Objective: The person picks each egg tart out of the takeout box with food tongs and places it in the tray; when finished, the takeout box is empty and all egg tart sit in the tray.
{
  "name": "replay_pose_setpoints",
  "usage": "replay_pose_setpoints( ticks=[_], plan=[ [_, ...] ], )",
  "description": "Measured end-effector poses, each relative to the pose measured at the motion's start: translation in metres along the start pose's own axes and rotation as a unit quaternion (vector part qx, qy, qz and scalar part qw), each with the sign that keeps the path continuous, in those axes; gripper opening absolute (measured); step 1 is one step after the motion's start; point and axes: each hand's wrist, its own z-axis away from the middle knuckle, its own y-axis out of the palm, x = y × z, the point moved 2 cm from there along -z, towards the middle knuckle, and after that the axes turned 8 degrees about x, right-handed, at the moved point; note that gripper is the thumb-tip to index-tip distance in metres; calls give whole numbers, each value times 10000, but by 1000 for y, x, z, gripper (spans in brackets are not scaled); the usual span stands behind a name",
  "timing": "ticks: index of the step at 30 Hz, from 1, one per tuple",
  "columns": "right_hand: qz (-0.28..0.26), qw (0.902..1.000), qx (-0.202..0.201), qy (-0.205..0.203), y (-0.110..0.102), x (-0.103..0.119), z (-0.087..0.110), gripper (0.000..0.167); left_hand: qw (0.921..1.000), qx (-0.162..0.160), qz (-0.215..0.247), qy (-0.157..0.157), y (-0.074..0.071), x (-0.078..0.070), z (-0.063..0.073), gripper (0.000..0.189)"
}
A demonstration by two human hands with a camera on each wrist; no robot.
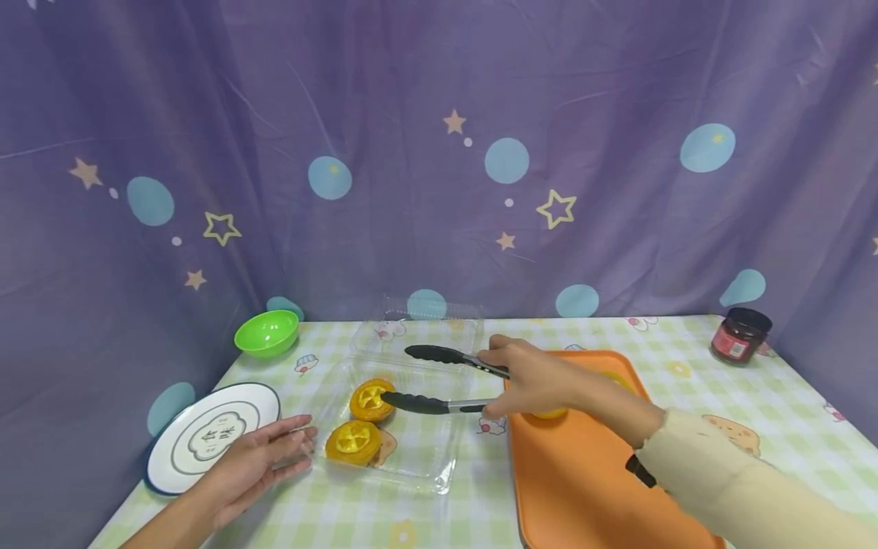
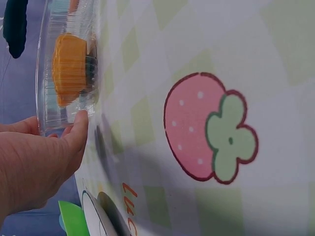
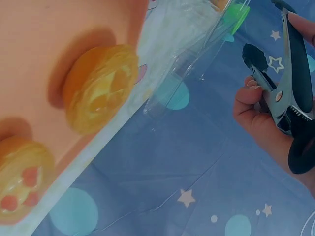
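Observation:
My right hand (image 1: 535, 377) grips black-tipped metal tongs (image 1: 420, 402), whose arms are spread over a clear plastic container (image 1: 444, 480) with nothing between the tips. Two yellow-topped egg tarts (image 1: 353, 443) sit in the container's left part, one behind the other. The lower tong tip overlaps the right edge of the farther tart (image 1: 371, 400). At the container's left edge is my left hand (image 1: 254, 465), fingers extended and fingertips at its wall; in the left wrist view the thumb lies low beside the container's base.
An orange tray (image 1: 583, 488) lies under my right forearm, with a yellow-topped tart (image 3: 101, 88) and a red-dotted tart (image 3: 22, 179) on it. A white plate (image 1: 165, 457) and green bowl (image 1: 267, 333) stand left. A dark-lidded jar (image 1: 741, 335) is far right. The container's clear lid (image 1: 418, 328) stands raised behind.

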Motion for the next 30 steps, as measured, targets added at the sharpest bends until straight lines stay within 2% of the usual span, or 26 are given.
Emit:
replay_pose_setpoints(
  ticks=[5,13,23,30],
  plan=[
    [39,9997,77,-219,5,2,-15,72,10000,46,-34,2,0,2,1,65],
    [126,9997,225,-48,7,10,-32,67,9999,-95,-3,46,0,1,1,65],
    [331,9982,482,-90,13,15,-52,63,9999,11,-18,100,-1,2,0,67],
    [339,9979,540,55,16,19,-59,60,10000,21,-29,58,-1,1,0,67]
  ],
)
